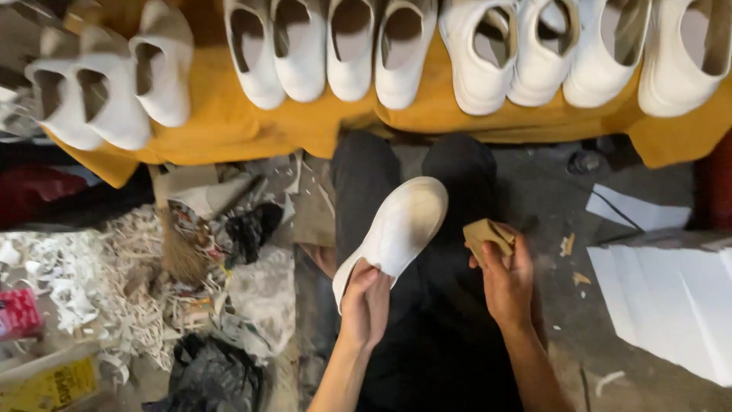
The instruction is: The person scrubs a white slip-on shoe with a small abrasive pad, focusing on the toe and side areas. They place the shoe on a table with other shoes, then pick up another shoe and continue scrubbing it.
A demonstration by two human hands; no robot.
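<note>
Left hand (364,301): grips white shoe (396,229) by its heel, over the lap.
Right hand (505,276): pinches folded sandpaper (486,233) beside it.
Progress: toe looks scuffed; rubbing seemingly unfinished.
Bench (305,122): white shoes (351,46) lined along its edge.

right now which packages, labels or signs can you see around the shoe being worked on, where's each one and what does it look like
Yellow package: bottom left corner on the floor, flat, yellow with dark print, partly cut off.
Red-pink packet: left edge among the white scraps, small, red with light markings.
Black plastic bag: bottom, left of the left hand, crumpled, unmarked.
No signs or screens. The white shoe and the tan pad in the right hand show no label.
</note>
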